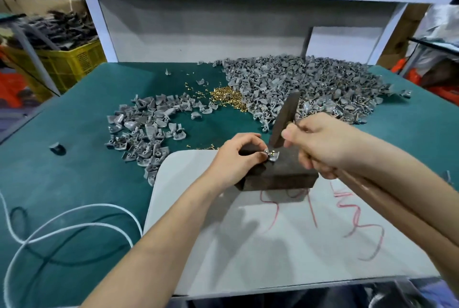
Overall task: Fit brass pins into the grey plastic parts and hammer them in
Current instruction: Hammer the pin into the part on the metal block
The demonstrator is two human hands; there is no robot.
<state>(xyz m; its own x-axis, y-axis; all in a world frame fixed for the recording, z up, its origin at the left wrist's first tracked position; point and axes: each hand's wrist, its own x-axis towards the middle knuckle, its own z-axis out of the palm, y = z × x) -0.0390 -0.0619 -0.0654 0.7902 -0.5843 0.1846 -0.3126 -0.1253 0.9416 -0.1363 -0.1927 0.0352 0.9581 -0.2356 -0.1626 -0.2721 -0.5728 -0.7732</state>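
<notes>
There's the left hand (pixel 238 158) down on the dark block (pixel 280 176), fingertips pinching a grey plastic part (pixel 274 156) flat on the block's top; a brass pin (pixel 272 151) stands upright in that part, head up; the right hand (pixel 315 143) is wrapped tight round the hammer (pixel 283 119) close under its head, wooden handle running back along the forearm; the dark head tilts, its lower end hanging just above and right of the pin, touching or not I cannot tell; the block sits on a white board (pixel 273 245) scrawled with red marks, board on the green bench (pixel 74 114); behind, a pile of brass pins (pixel 228 97) lies between 2 heaps of grey parts, the big heap (pixel 310 84) to the right, the smaller heap (pixel 146 128) to the left; a white cable (pixel 62 228) loops at the near left.
</notes>
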